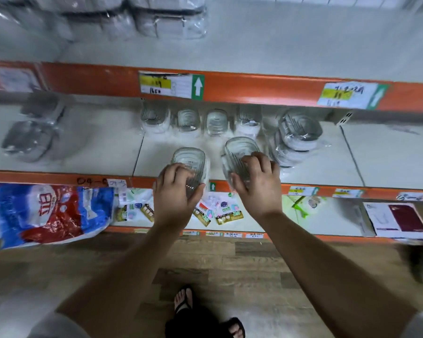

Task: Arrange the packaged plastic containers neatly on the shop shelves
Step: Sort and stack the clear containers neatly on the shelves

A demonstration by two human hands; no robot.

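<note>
Left grip (176,191) curls over the near end of a clear ribbed oval plastic container (189,158) in film wrap, resting at the front edge of the white middle shelf (327,167). Right grip (257,184) clasps a second clear oval container (239,147) just beside it, set slightly further in. Behind: row of four like containers (188,119); further right, a stack of them (296,132). Judgement: light, stiff shells, slick crinkly film, so slip likely. Hold across the short sides, thumb opposing fingers, never by loose wrap. Hard squeezing may crack thin walls.
</note>
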